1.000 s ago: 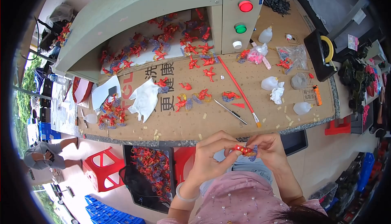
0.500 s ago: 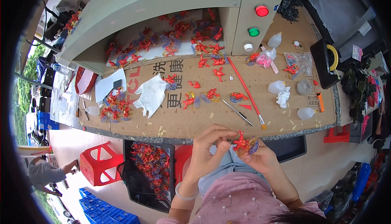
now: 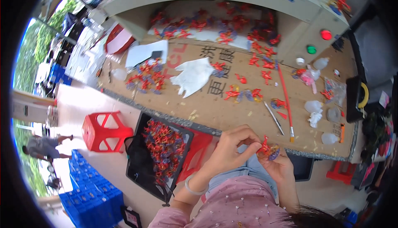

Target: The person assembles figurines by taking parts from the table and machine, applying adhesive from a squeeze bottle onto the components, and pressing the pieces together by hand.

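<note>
Just past the table's front edge, my right hand (image 3: 281,166) is closed on a small red toy figurine (image 3: 265,148) with a clear yellow and purple part. My left hand (image 3: 237,148), a pale band on its wrist, comes from the left with thumb and fingertips pinched together at the figurine's red side. What lies between those fingertips is too small to make out. On the table beyond lie more red figurines (image 3: 232,93), a silver pen-like tool (image 3: 274,118) and a long red paintbrush (image 3: 285,99).
A grey machine (image 3: 290,37) with an arched opening full of figurines stands at the back. A white glove (image 3: 192,76) and squeeze bottles (image 3: 330,138) lie on the cardboard. Left of me are a black bin (image 3: 139,174) of figurines, a red stool (image 3: 105,132) and blue crates (image 3: 93,192).
My view has swung left, so the table appears shifted right and tilted. The left thumb and fingertips have closed in on the figurine, which the right hand still holds.
</note>
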The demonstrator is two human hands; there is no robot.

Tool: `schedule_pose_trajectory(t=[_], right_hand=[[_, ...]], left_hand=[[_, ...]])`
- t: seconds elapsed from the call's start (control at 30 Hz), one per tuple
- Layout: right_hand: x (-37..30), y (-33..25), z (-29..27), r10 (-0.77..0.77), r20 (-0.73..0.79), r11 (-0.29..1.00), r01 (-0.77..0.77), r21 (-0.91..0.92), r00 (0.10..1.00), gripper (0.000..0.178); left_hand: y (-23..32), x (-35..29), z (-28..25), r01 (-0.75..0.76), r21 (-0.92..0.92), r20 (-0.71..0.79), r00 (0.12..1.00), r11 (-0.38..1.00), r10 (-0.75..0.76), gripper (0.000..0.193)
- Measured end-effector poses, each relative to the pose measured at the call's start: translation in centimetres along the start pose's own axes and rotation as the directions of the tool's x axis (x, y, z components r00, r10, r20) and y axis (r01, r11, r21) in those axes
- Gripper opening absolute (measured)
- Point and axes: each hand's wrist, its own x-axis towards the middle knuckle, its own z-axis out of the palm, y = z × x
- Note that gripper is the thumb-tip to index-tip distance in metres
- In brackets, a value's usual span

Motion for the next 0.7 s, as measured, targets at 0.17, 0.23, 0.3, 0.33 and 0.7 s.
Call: schedule_pose_trajectory(t=[0.17, 0.23, 0.3, 0.33, 0.7], right_hand=[[0.4, 1.0, 2.2, -0.068, -0.015, 0.859, 0.05, -0.51, 0.998, 0.035], [0.9, 1.5, 2.6, -0.038, -0.028, 0.817, 0.015, -0.576, 0.999, 0.035], [1.0, 1.7, 2.6, -0.045, -0.05, 0.769, 0.003, -0.64, 0.998, 0.035], [1.0, 1.6, 2.4, -0.049, -0.061, 0.752, -0.003, -0.659, 0.997, 0.033], [-0.6, 0.8, 10.7, 0.029, 0.328, 0.875, 0.135, -0.466, 0.944, 0.056]], left_hand=[[1.0, -2.1, -4.7, -0.087, 0.114, -0.003, 0.996, 0.99, 0.088, 0.006], [1.1, -4.3, -7.9, -0.015, 0.24, -0.123, 0.991, 0.971, 0.046, 0.006], [1.4, -6.6, -11.7, 0.144, 0.428, -0.291, 0.957, 0.892, -0.014, 0.008], [1.6, -7.8, -13.4, 0.242, 0.501, -0.38, 0.924, 0.831, -0.04, 0.011], [-5.3, -14.6, -19.9, 0.806, 0.464, -0.835, 0.537, 0.366, -0.123, 0.029]])
